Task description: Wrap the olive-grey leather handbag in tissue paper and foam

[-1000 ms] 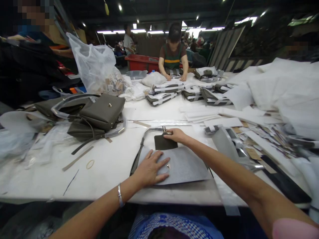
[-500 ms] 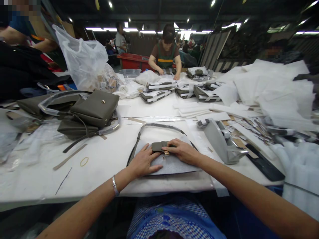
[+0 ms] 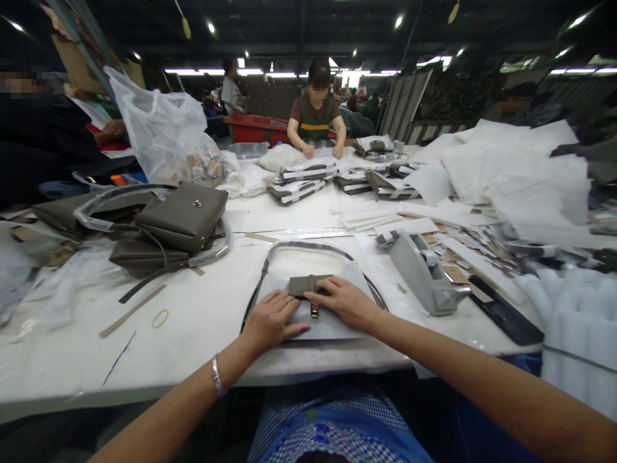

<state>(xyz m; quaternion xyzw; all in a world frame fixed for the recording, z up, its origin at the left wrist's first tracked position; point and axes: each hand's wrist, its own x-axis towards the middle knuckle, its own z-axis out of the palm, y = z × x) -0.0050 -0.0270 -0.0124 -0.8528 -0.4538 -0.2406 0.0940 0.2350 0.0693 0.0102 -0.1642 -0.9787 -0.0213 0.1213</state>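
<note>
A flat grey handbag [image 3: 332, 321] lies on the white table [image 3: 202, 321] right before me, its strap [image 3: 308, 247] looping away behind it. The olive flap [image 3: 304, 283] is folded down on top of the bag, with a small gold clasp [image 3: 314, 310] below it. My left hand [image 3: 270, 320] lies flat on the bag's left half, fingers stretched out. My right hand [image 3: 344, 301] presses on the folded flap, fingers laid over it.
Olive handbags [image 3: 183, 217] are piled at the left by a clear plastic sack [image 3: 161, 125]. A grey tape dispenser [image 3: 421, 273] stands to the right, white sheets [image 3: 511, 170] beyond it. Wrapped bags [image 3: 301, 181] lie farther back, where a person [image 3: 315, 109] works.
The flap stood open and away from me a second ago. My right hand has folded it down toward me onto the bag, and both hands now rest closer together.
</note>
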